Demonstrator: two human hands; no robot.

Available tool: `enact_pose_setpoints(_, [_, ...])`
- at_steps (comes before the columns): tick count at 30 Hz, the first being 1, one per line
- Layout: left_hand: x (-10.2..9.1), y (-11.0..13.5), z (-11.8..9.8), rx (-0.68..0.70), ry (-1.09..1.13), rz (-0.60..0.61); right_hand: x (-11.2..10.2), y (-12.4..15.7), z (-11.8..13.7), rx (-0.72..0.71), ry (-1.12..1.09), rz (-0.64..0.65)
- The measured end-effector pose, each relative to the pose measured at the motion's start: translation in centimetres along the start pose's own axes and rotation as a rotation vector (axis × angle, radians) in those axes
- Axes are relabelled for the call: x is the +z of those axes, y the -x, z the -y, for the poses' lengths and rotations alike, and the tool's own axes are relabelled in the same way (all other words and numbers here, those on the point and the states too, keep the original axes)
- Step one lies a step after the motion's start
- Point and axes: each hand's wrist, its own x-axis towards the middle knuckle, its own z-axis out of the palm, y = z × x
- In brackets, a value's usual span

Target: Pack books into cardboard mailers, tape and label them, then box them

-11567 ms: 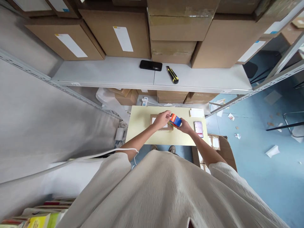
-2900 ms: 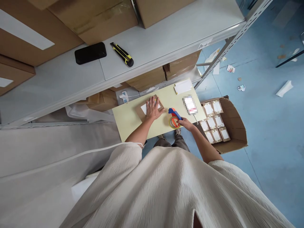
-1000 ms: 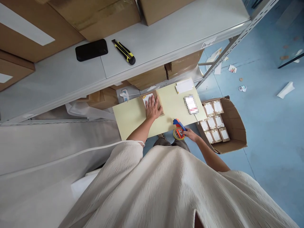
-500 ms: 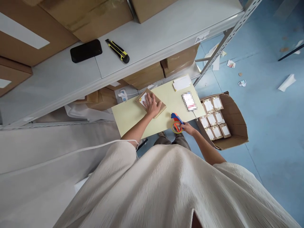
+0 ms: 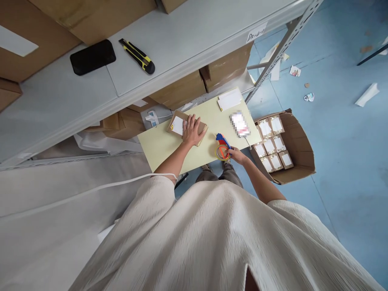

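My left hand (image 5: 191,131) lies on top of a small cardboard box (image 5: 174,124), fingers spread across its upper face. A white label (image 5: 177,125) with a yellow mark shows to the left of the fingers; part of it is covered. The box rests on a pale yellow board (image 5: 163,151). My right hand (image 5: 237,155) is closed around the handle of a blue and orange tape dispenser (image 5: 222,147), loaded with a roll of tape. The dispenser is at the board's near edge, apart from the box.
On the board lie white labels (image 5: 229,99) and a blurred-out device (image 5: 239,123) with a cable. An open carton (image 5: 298,149) holding several small labelled boxes stands on the floor at right. The grey shelf (image 5: 182,36) carries a phone (image 5: 93,57), a utility knife (image 5: 137,56) and large cartons.
My left hand has shifted slightly rightward on the box, so more of the label shows. My right hand still holds the tape dispenser. The camera view has shifted a little.
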Motion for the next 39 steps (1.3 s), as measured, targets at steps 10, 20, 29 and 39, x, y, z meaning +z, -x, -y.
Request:
enact_pose_setpoints(10, [-0.4, 0.1, -1.7, -0.265, 0.055, -0.129, 1.1, -3.2, 4.2, 0.054, 0.159, 0.140])
enact_pose_setpoints(20, [-0.2, 0.1, -1.6, -0.250, 0.016, -0.137, 1.4, -3.6, 6.5, 0.045, 0.448, 0.175])
enact_pose_setpoints(29, [-0.1, 0.1, -1.5, -0.246, 0.026, -0.128, 1.4, -7.2, 10.2, 0.079, 0.765, 0.339])
enact_pose_setpoints(39, [0.0, 0.4, -1.6, -0.233, 0.034, -0.139, 1.5, -8.0, 15.1, 0.079, 1.197, 0.349])
